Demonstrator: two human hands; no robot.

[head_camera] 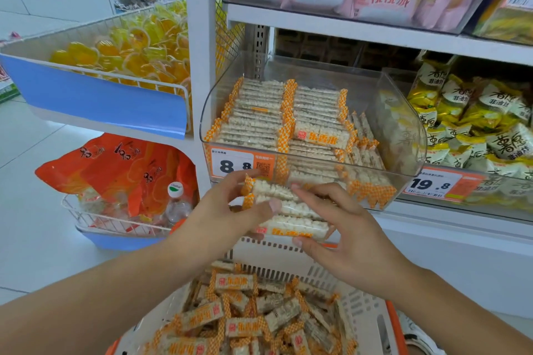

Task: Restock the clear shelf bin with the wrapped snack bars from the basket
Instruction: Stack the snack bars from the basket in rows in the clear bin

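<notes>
Left of the clear shelf bin, a wire basket with a blue front held yellow jelly cups, and below it a second wire basket carried orange bags and a water bottle. Just in front of the bin's lower edge, your left hand curled its fingers and thumb round the left end of a small stack of wrapped snack bars. Your right hand gripped the stack's right end, fingers over the top and thumb underneath, so both hands held the same bundle between them. Inside the bin, more bars lay in neat rows, filling the left and middle; its right side showed a loose few standing on edge. Below the bin and under your hands, the basket, white with slotted walls and an orange rim, held a loose heap of the same bars. Right of the bin, yellow-and-white snack packets sat behind a price tag reading 19.8.
</notes>
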